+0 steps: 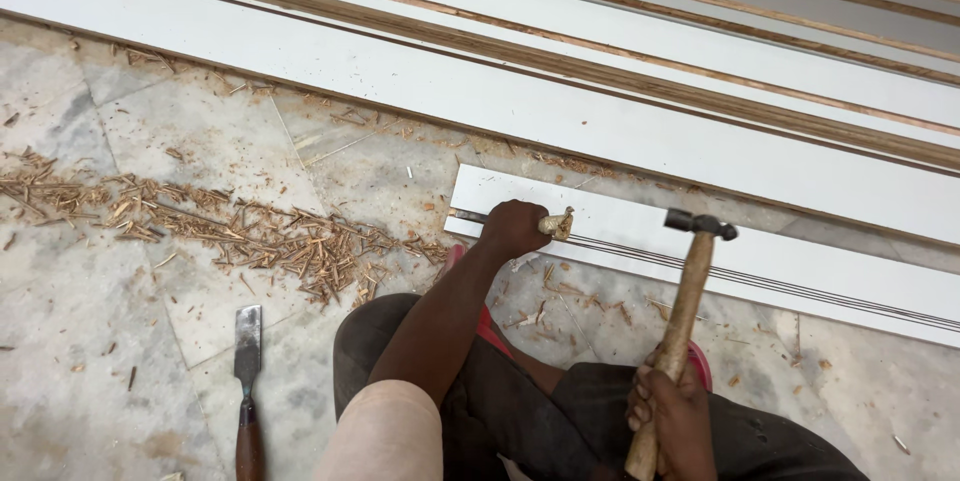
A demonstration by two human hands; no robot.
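Note:
My left hand (pixel 512 227) grips a chisel (pixel 556 225) by its worn wooden handle, the blade lying along the left end of a short white board (pixel 800 266) on the floor. My right hand (pixel 672 419) holds a hammer (pixel 684 316) by its wooden handle, the metal head raised just right of the chisel's butt end and above the board. The board has thin dark grooves running along its near edge.
A second chisel (pixel 247 381) lies on the marble floor at lower left. Wood shavings (pixel 230 231) are scattered across the floor left of the board. Long white laminated boards (pixel 560 101) with brown ply edges lie side by side beyond. My knees are at bottom centre.

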